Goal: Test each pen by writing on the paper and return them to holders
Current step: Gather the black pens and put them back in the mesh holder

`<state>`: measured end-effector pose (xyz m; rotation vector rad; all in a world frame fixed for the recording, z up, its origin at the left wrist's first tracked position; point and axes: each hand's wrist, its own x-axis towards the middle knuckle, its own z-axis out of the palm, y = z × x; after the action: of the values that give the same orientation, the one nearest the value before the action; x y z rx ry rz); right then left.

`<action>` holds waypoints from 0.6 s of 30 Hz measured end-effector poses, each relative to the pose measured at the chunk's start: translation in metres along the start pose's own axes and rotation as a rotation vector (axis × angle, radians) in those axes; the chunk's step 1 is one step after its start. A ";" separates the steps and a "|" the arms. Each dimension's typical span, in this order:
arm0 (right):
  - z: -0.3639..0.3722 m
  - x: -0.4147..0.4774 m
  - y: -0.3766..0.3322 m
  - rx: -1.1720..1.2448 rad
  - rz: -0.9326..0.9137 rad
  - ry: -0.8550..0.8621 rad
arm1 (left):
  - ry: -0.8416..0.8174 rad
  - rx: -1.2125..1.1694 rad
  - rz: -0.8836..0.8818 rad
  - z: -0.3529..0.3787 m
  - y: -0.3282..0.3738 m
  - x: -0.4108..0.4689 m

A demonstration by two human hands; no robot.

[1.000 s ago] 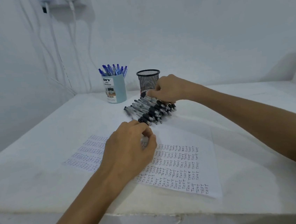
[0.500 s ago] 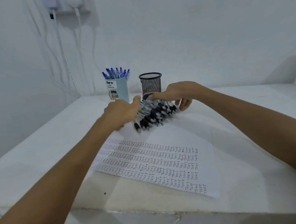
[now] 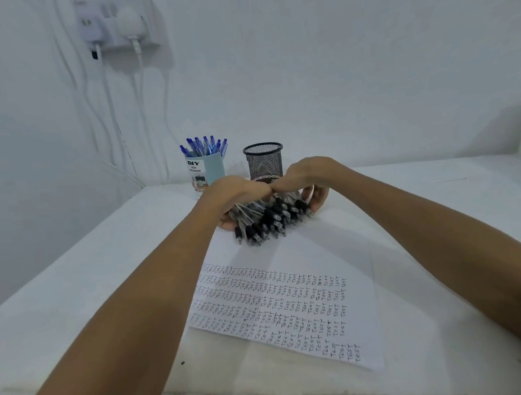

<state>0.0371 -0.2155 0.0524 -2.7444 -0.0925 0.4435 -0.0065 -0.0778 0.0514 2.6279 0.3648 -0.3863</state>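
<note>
A bundle of several black-tipped pens [image 3: 268,219] lies at the far end of the paper [image 3: 295,293], tips toward me. My left hand [image 3: 236,193] curls round the bundle from the left and my right hand [image 3: 308,176] curls round it from the right; the two hands meet on top of it. The sheet is covered with rows of the written word TEST. Behind the hands stands a black mesh holder [image 3: 264,161], with nothing showing above its rim, and to its left a light-blue holder [image 3: 207,174] full of blue pens [image 3: 204,145].
The white table [image 3: 70,297] ends in a front edge near me. A wall socket with plugs [image 3: 120,22] hangs at the upper left, and its white cables [image 3: 109,116] run down the wall behind the table's left corner.
My left hand left the paper and went forward to the pens' left side. Both hands have now closed in round the bundle. The camera view has tilted and moved closer.
</note>
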 end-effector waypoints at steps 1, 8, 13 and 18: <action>0.000 -0.001 0.001 -0.001 -0.010 0.005 | 0.001 0.013 0.010 0.000 0.001 -0.002; 0.003 0.002 0.003 -0.057 -0.052 0.014 | 0.068 -0.003 0.070 0.004 0.001 0.001; 0.000 -0.010 0.005 0.022 -0.080 -0.014 | 0.142 -0.037 0.071 0.011 -0.001 0.008; 0.002 -0.014 -0.002 -0.064 -0.103 -0.002 | 0.113 -0.048 0.086 0.010 -0.002 0.007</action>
<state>0.0230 -0.2149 0.0551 -2.7856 -0.2516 0.4219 -0.0026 -0.0796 0.0400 2.6144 0.2920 -0.1992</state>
